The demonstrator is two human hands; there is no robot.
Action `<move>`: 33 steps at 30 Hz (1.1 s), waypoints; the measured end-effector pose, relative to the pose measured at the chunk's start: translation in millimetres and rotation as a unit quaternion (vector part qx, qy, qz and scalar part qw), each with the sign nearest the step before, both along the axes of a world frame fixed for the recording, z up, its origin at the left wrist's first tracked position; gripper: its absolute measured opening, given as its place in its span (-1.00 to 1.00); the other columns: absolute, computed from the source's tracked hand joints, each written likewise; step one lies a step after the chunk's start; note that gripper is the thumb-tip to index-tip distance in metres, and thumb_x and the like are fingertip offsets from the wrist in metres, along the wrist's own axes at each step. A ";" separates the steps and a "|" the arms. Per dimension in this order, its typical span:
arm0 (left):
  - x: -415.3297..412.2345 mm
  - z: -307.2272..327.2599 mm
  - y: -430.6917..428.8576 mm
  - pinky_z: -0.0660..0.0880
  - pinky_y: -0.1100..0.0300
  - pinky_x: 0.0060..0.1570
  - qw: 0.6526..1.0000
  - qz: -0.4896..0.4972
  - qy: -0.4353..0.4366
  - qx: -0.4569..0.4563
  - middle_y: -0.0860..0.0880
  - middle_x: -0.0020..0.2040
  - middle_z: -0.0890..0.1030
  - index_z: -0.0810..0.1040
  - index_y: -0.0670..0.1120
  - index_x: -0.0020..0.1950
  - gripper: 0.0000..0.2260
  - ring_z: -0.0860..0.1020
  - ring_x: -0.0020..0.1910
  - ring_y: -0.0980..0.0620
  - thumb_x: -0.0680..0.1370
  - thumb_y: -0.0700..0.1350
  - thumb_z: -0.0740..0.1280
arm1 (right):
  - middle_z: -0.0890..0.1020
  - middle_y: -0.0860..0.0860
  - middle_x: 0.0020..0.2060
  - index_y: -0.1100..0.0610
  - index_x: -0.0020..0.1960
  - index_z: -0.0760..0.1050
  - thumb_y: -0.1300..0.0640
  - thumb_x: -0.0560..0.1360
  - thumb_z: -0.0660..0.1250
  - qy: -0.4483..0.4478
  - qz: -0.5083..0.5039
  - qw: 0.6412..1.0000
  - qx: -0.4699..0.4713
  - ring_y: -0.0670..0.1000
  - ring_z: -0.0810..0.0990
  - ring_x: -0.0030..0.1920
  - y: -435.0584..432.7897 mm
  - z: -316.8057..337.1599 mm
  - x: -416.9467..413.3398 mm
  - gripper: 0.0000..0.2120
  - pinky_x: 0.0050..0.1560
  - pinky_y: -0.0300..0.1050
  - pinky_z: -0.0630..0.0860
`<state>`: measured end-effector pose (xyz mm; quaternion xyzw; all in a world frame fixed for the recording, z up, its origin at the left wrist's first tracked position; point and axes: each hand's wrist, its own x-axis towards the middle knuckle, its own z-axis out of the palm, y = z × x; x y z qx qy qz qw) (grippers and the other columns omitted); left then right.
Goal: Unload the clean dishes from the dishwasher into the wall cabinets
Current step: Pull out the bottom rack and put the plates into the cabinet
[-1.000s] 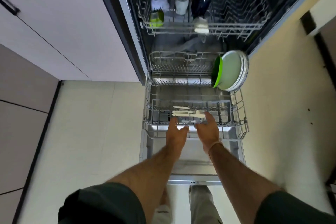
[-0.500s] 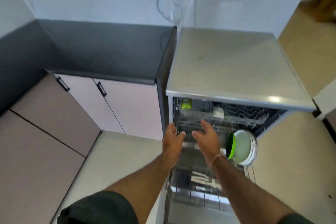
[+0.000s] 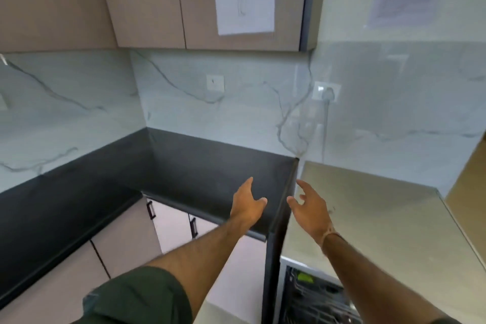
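Rising off the dishwasher (image 3: 315, 297), left hand (image 3: 247, 205) and right hand (image 3: 309, 208) are coming up empty, fingers apart. Shut cabinets (image 3: 200, 2) at 12 o'clock are seemingly awaiting opening.

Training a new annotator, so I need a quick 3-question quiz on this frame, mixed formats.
1. True or false: the left hand and right hand both hold nothing.
2. The wall cabinets are: A) open, B) shut, C) doorless.
3. Fill in: the ___ hand is over the black counter; the other is over the dishwasher top.
Key: 1 true; 2 B; 3 left.
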<state>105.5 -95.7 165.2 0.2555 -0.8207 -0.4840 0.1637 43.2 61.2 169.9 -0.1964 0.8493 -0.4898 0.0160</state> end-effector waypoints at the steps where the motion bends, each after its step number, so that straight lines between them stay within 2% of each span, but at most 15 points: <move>1: -6.2 12.0 -12.9 0.26 0.05 0.47 1.000 0.000 0.002 -0.021 -0.02 0.56 0.25 0.15 -0.01 0.59 -0.32 0.26 0.52 -0.04 0.54 -0.11 0.39 | 0.41 0.02 0.44 0.03 0.51 0.28 0.08 0.55 0.37 0.012 0.007 1.000 0.002 0.08 0.43 0.39 -10.6 13.1 -7.2 -0.43 0.40 0.04 0.39; 7: -42.5 80.3 -96.0 0.20 0.08 0.50 0.991 -0.007 0.032 -0.128 -0.03 0.59 0.17 0.12 -0.03 0.60 -0.29 0.15 0.56 -0.04 0.53 -0.10 0.39 | 0.24 0.01 0.53 0.05 0.55 0.18 0.08 0.59 0.30 0.131 0.058 0.988 0.056 0.05 0.24 0.51 -84.6 84.8 -51.4 -0.42 0.49 -0.05 0.19; 14: -104.0 155.4 -201.2 0.17 -0.03 0.51 0.962 -0.016 0.034 -0.270 -0.04 0.62 0.02 0.03 0.00 0.61 -0.28 0.05 0.58 -0.11 0.56 -0.04 0.36 | 0.10 -0.01 0.58 0.03 0.58 0.09 0.05 0.61 0.24 0.272 0.030 0.948 0.163 0.13 0.20 0.53 -188.6 168.3 -100.7 -0.40 0.46 0.01 0.22; 18: -142.5 190.8 -262.5 0.16 -0.05 0.51 0.955 -0.013 0.050 -0.291 -0.05 0.62 0.01 0.05 0.00 0.61 -0.29 0.03 0.58 -0.13 0.56 -0.04 0.37 | 0.06 0.01 0.58 0.04 0.58 0.07 0.05 0.60 0.24 0.323 0.013 0.920 0.222 0.15 0.19 0.52 -248.1 209.5 -132.0 -0.39 0.46 0.04 0.23; 23: -198.8 222.7 -328.6 0.18 -0.04 0.48 0.961 -0.011 0.075 -0.268 -0.06 0.62 -0.02 0.06 -0.02 0.60 -0.28 0.05 0.57 -0.14 0.55 -0.06 0.39 | 0.03 0.04 0.59 0.07 0.58 0.07 0.10 0.57 0.27 0.386 0.003 0.876 0.288 0.15 0.12 0.54 -311.2 251.4 -166.4 -0.35 0.48 0.07 0.21; 25: -222.4 232.6 -351.0 0.19 -0.02 0.47 0.968 -0.004 0.086 -0.237 -0.06 0.62 -0.02 0.07 -0.03 0.60 -0.27 0.07 0.57 -0.14 0.54 -0.06 0.40 | 0.03 0.07 0.59 0.09 0.58 0.07 0.13 0.54 0.29 0.412 0.002 0.857 0.308 0.15 0.08 0.55 -332.0 265.2 -177.6 -0.32 0.49 0.05 0.18; 28: -248.7 244.9 -380.0 0.22 -0.01 0.47 0.982 0.013 0.111 -0.152 -0.09 0.62 0.03 0.06 -0.08 0.61 -0.27 0.13 0.56 -0.14 0.54 -0.09 0.39 | 0.08 0.11 0.57 0.12 0.56 0.10 0.16 0.49 0.29 0.455 0.000 0.827 0.330 0.17 0.12 0.53 -360.9 281.0 -190.5 -0.31 0.52 0.06 0.12; 30: -259.3 253.8 -393.1 0.28 -0.02 0.45 0.987 0.010 0.160 -0.002 -0.11 0.58 0.16 0.06 -0.09 0.60 -0.31 0.24 0.51 -0.17 0.56 -0.17 0.35 | 0.10 0.12 0.57 0.13 0.55 0.12 0.17 0.47 0.29 0.467 -0.001 0.816 0.340 0.18 0.14 0.53 -376.8 288.7 -195.6 -0.31 0.53 0.07 0.13; 31: -263.8 258.6 -397.4 0.31 -0.01 0.41 0.976 0.004 0.191 0.100 -0.12 0.53 0.26 0.08 -0.09 0.60 -0.34 0.30 0.47 -0.18 0.57 -0.22 0.31 | 0.09 0.12 0.57 0.13 0.55 0.12 0.17 0.47 0.30 0.467 -0.002 0.816 0.342 0.18 0.14 0.53 -383.5 291.8 -196.8 -0.31 0.52 0.07 0.13; 33: -273.0 267.1 -406.9 0.40 0.04 0.28 0.928 -0.014 0.252 0.273 -0.12 0.32 0.48 0.23 -0.13 0.54 -0.47 0.44 0.34 -0.16 0.57 -0.31 0.22 | 0.06 0.12 0.57 0.12 0.55 0.10 0.18 0.48 0.30 0.464 -0.002 0.815 0.347 0.18 0.12 0.53 -395.3 296.5 -197.9 -0.29 0.52 0.08 0.13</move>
